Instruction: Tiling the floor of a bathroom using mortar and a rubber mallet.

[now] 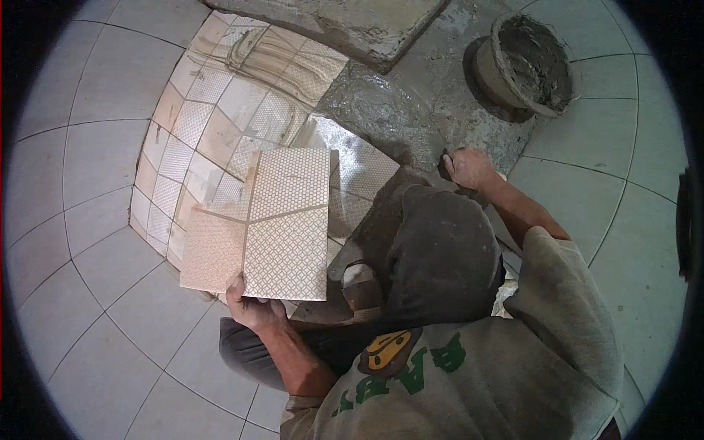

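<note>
The left hand (257, 312) grasps the patterned tile (286, 253) at its near edge, thumb on top. The patterned tile extends forward from this grip, over the laid tiles (196, 106); no distinct long axis is evident. Wet mortar (378, 99) lies ahead and to the right, nearer the right hand (471, 169), whose grip state cannot be determined.

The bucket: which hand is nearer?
Right. The right hand is below and left of the bucket in the picture; the left hand, farther down-left, holds the tile.
</note>
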{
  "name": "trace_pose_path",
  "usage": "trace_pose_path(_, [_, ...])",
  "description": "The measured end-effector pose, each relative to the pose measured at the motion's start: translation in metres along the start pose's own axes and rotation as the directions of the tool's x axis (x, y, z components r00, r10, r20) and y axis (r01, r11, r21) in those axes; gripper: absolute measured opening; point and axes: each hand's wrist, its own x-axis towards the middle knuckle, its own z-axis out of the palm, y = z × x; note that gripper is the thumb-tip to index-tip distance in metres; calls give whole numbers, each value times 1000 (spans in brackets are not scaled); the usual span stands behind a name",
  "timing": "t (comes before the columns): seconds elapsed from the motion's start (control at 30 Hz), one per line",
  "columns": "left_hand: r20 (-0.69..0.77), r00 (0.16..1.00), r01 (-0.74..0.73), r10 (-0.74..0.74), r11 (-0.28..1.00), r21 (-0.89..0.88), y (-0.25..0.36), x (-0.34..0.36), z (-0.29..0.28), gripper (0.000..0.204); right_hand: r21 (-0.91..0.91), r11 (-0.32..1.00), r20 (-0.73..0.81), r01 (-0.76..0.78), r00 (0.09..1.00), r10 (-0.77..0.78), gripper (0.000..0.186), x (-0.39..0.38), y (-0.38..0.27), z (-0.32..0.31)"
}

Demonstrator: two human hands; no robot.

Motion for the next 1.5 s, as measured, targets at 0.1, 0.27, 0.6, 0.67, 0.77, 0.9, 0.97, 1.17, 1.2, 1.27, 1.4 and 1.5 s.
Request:
trace_pose_path(0.1, [-5, 1000, 7, -7, 1000, -14, 0, 0, 1, 21, -5, 1000, -2, -3, 1000, 3, 35, 2, -7, 1])
trace_pose_path(0.27, [45, 999, 4, -3, 1000, -14, 1, -1, 7, 20, 19, 1000, -73, -3, 997, 5, 36, 23, -18, 4])
trace_pose_path(0.6, [-4, 998, 55, -55, 998, -23, 1, 5, -5, 21, 69, 997, -64, 16, 998, -12, 38, 64, -42, -25])
trace_pose_path(0.67, [-3, 999, 49, -49, 998, -30, 0, 6, -5, 21, 98, 995, -45, -13, 999, 18, 38, 75, -41, -25])
trace_pose_path(0.77, [51, 998, 48, -48, 999, 13, 1, 6, -3, 21, 148, 986, -39, -73, 996, 79, 40, 88, -33, -21])
trace_pose_path(0.9, [27, 998, 50, -49, 999, -11, 2, 6, 0, 21, 191, 977, -57, -95, 992, 108, 42, 101, -15, -3])
trace_pose_path(0.97, [-19, 998, 55, -55, 998, 12, 4, 4, 6, 22, 186, 974, -42, -127, 990, 137, 43, 96, -9, -4])
trace_pose_path(1.17, [13, 995, 102, -102, 993, -50, 4, 7, 2, 18, 277, 953, -170, -120, 970, 172, 40, 48, -14, 13])
trace_pose_path(1.2, [14, 995, 103, -102, 993, -52, 5, 7, 2, 18, 321, 941, -165, -109, 972, 169, 40, 41, -21, 11])
trace_pose_path(1.27, [-87, 985, 147, -149, 989, -29, 5, 8, 4, 18, 308, 948, -212, -81, 966, 151, 38, 49, -36, 15])
trace_pose_path(1.4, [60, 992, 113, -111, 993, -26, 6, 11, 2, 20, 248, 968, -215, -25, 973, 80, 37, 66, -67, -29])
trace_pose_path(1.5, [62, 995, 76, -76, 997, 9, 4, 10, 2, 20, 233, 968, -173, -92, 976, 134, 36, 91, -57, -30])
